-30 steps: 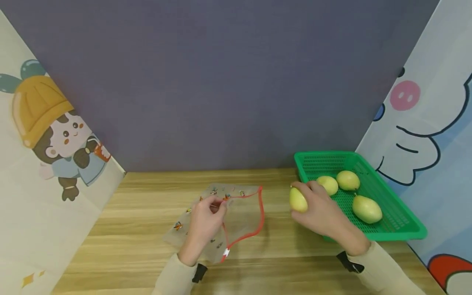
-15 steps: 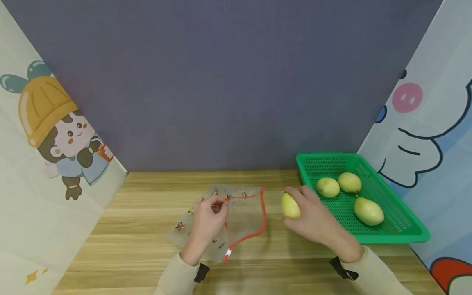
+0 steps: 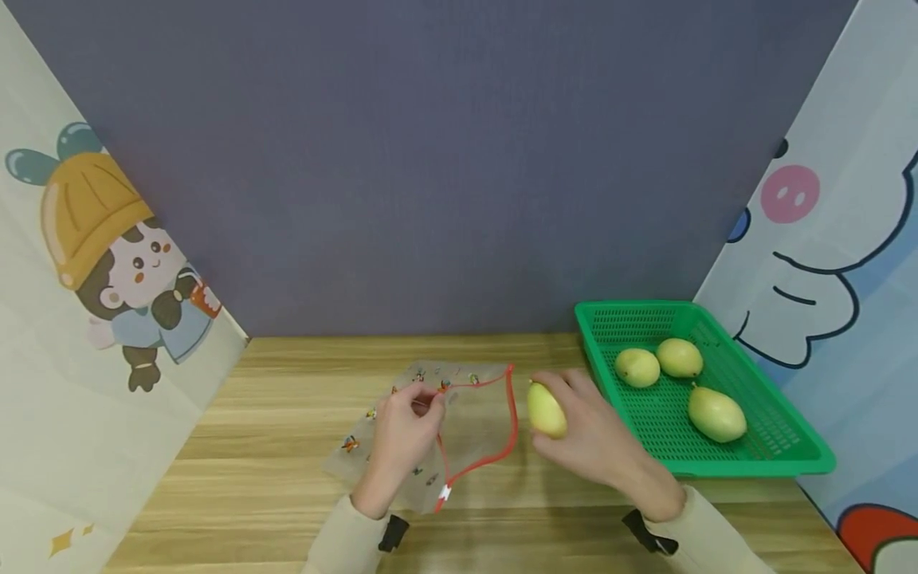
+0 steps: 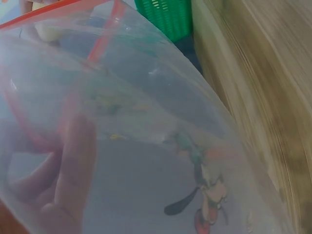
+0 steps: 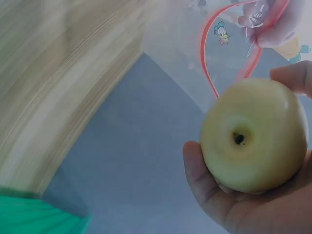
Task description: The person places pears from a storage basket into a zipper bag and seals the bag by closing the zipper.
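My left hand (image 3: 404, 426) pinches the red-edged rim of a clear zip bag (image 3: 476, 422) printed with small cartoon figures. The bag's mouth gapes toward the right, and a white slider (image 3: 445, 493) sits at its near corner. Through the film in the left wrist view, the thumb and fingers (image 4: 75, 165) meet at the red edge. A yellow-green pear (image 3: 547, 410) is gripped in my right hand (image 3: 591, 430), just right of the bag's mouth. In the right wrist view the pear (image 5: 253, 136) shows its blossom end, with fingers curled around its sides.
A green perforated basket (image 3: 760, 462) stands at the right with three pears, one of them a larger pear (image 3: 717, 414) near its right side. A grey panel (image 3: 459, 175) rises behind the wooden table (image 3: 251, 446), and printed walls flank both sides.
My right hand has carried the pear leftward from beside the basket to near the bag's mouth. The left hand keeps its pinch on the bag almost unmoved.
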A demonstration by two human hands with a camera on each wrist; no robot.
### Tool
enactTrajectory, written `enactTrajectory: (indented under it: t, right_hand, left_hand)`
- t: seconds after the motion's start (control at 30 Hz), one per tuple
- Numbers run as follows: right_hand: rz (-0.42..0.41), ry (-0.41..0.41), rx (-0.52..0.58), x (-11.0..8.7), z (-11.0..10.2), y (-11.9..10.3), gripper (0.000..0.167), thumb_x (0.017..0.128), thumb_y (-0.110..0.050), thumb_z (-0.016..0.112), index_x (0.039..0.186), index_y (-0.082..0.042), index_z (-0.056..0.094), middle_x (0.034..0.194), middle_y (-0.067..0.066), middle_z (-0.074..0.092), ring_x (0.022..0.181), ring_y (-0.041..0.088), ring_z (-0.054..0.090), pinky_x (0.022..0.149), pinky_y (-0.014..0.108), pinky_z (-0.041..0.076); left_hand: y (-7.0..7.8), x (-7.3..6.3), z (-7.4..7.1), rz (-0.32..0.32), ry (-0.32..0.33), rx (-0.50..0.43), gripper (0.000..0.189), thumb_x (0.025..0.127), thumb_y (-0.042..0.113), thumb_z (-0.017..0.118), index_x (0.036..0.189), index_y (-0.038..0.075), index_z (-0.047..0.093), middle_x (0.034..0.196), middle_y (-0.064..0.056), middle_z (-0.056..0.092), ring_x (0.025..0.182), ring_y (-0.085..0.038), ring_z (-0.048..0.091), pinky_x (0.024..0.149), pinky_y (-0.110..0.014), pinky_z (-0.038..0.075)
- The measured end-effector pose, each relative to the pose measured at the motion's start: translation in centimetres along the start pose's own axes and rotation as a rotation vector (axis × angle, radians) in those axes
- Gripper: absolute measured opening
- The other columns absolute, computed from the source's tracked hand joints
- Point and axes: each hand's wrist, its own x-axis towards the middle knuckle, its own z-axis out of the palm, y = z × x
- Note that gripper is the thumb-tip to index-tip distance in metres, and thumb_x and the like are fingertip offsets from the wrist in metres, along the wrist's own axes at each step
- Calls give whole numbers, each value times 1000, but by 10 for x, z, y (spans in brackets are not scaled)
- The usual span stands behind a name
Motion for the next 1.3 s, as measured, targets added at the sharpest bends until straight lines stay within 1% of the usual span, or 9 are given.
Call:
enactTrajectory:
  t: [0.07,0.27,0.5,0.7,0.77,0.9,1.07,1.3]
  right_hand:
    - [-1,3,14,1,2,-2,68,73,-27,79,136,-17,57,117,6,54,89,16,52,63,28,47]
    - [-9,32,68,3,7,-10,68,70,-24,79,134,-15,59,115,5,54,94,18,50,66,30,47]
    - [-31,41,136,5,15,-21,71,69,-24,81,135,-17,58,116,5,53,90,16,52,64,28,49]
    - [-34,29,159,7,22,-27,73,70,-24,81,138,-18,57,118,4,52,94,17,52,65,28,50]
    - [-39,30,166,8,24,-28,72,70,-24,82,137,-18,57,117,4,52,93,16,51,64,27,50]
    - [-76,40,166,10,30,-29,71,69,-24,82,136,-17,58,116,3,53,94,16,50,65,27,49]
    - [-130,57,161,10,39,-31,72,69,-25,82,136,-21,58,118,1,53,95,14,51,67,27,49]
    - [-151,62,167,11,48,-33,73,69,-25,82,137,-23,56,120,-1,52,96,13,51,66,26,50]
  left_hand:
    - [0,0,0,-3,0,1,9,94,8,67,91,4,74,77,2,70,68,-10,65,61,-26,57]
    - [0,1,1,-6,-2,2,8,93,7,67,91,3,74,77,1,70,68,-10,65,61,-26,57]
    - [0,1,2,-2,3,-8,8,93,5,68,89,2,74,76,1,70,66,-9,65,61,-25,57]
    - [-1,1,3,5,8,-15,8,93,5,68,89,3,74,75,1,70,66,-10,65,61,-25,57]
    - [-1,1,4,1,4,-19,8,93,5,68,89,3,74,76,1,70,67,-10,65,61,-25,57]
    - [-1,1,3,-14,-2,-31,8,93,6,68,90,2,74,76,1,70,67,-11,65,60,-25,56]
    - [-1,2,3,-28,-8,-45,8,93,6,68,91,1,74,75,1,69,66,-11,64,58,-25,56]
    - [-2,2,4,-33,-15,-66,8,93,7,69,92,1,73,75,0,70,65,-11,65,55,-25,57]
